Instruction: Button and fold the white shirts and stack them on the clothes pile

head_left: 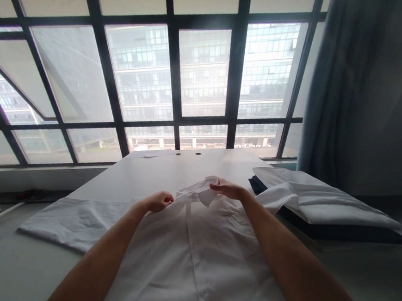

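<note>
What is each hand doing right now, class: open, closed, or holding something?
Left hand: curled closed beside the white button-front shirt's collar, grip unclear.
Right hand: seems to pinch that collar's edge.

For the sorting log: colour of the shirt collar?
The collar is plain white, best seen in the head view.

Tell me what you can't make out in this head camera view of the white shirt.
Head view:
The white shirt: its lower part is cut off by the bottom edge.
The collar: its far side is partly hidden by the right hand.
The left hand: curled fingers hide whether it grips the cloth.
The dark cloth: its kind is hidden by the folded white cloth.
The building: blurred by window glare.
</note>
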A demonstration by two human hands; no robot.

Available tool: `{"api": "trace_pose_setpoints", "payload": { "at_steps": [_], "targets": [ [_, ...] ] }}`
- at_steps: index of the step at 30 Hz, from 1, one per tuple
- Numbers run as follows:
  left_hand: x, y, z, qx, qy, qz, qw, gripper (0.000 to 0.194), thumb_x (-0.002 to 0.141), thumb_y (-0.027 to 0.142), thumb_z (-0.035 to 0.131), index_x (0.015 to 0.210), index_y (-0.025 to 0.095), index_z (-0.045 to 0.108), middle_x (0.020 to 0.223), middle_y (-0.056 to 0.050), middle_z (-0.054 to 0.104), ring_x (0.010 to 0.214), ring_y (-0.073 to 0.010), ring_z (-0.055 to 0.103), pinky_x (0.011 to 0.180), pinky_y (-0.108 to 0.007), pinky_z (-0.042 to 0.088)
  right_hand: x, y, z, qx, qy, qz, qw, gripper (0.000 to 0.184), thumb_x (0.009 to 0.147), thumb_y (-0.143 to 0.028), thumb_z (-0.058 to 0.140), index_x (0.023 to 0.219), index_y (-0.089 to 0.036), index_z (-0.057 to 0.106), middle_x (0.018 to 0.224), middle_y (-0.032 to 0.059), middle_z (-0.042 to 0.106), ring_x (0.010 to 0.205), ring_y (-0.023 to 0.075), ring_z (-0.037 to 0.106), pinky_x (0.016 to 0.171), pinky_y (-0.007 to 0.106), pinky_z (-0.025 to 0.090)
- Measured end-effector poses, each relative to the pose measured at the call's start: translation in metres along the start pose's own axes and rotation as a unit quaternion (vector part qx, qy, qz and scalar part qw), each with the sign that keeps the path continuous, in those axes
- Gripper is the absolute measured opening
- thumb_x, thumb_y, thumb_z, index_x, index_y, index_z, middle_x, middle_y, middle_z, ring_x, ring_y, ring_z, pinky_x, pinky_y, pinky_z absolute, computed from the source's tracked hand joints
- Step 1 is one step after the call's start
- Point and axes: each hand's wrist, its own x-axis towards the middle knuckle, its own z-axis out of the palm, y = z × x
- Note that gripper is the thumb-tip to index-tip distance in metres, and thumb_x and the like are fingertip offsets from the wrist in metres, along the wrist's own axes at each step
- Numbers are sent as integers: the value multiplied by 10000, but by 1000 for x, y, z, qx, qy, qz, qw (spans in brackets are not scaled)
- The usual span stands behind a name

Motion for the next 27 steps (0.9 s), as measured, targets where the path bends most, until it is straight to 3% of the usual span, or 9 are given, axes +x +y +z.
{"api": "trace_pose_setpoints", "payload": {
  "at_steps": [3,5,11,16,20,22,24,25,27],
  "targets": [
    [-1,-6,-6,15,-14,-19,1000,395,717,390,611,1038,196,734,984,-50,713,834,-210,639,716,-273,484,-4,7,-13,-26,-106,10,994,427,607,-354,882,941,-154,709,976,103,733,928,267,662,822,310,518],
    [-3,-13,-15,50,-18,-30,998,363,721,375,634,1027,211,739,1011,-57,731,864,-220,656,737,-276,489,1,15,-20,-68,-111,33,991,324,612,-290,843,879,-143,731,901,86,735,855,248,657,790,308,513],
    [-4,-32,-55,148,71,-67,984,185,808,347,623,875,213,732,943,-75,749,879,-238,673,744,-284,472,41,24,-23,-321,-15,36,946,109,598,-75,735,655,-163,703,687,-12,668,701,174,602,702,259,483],
    [10,-46,-78,153,102,-116,976,199,842,365,624,920,232,749,986,-76,759,953,-258,685,764,-290,483,70,3,-45,-392,102,53,913,227,599,-70,774,569,-185,582,579,-16,559,643,183,568,664,285,463],
    [42,-41,-90,160,146,-129,968,240,892,364,587,1010,228,746,1073,-93,747,1030,-283,664,843,-339,500,87,-20,-62,-419,182,19,889,171,692,-83,737,672,-192,607,736,58,614,855,261,599,845,378,463],
    [59,-31,-92,178,202,-145,952,275,935,334,538,1068,190,731,1157,-137,716,1113,-318,629,932,-402,484,94,-29,-61,-482,261,-12,836,102,769,-82,673,796,-177,649,908,132,653,1010,315,584,971,460,407],
    [71,-21,-88,199,258,-170,930,317,953,262,499,1174,140,691,1295,-196,640,1245,-365,551,1036,-480,421,96,-30,-53,-545,325,-24,773,178,810,-64,614,962,-139,669,1113,216,636,1147,360,539,1059,522,320],
    [74,-15,-84,209,269,-179,923,357,955,229,483,1249,116,652,1377,-223,581,1315,-382,495,1077,-512,380,96,-27,-47,-561,337,-17,756,229,818,-59,601,1029,-119,665,1189,245,609,1192,373,517,1082,535,286],
    [72,-6,-70,218,242,-178,928,433,966,222,470,1369,98,567,1479,-242,492,1383,-379,433,1117,-527,332,91,-14,-32,-554,316,13,770,252,830,-88,619,1076,-120,662,1231,251,595,1220,378,506,1099,542,261]
  ]
}}
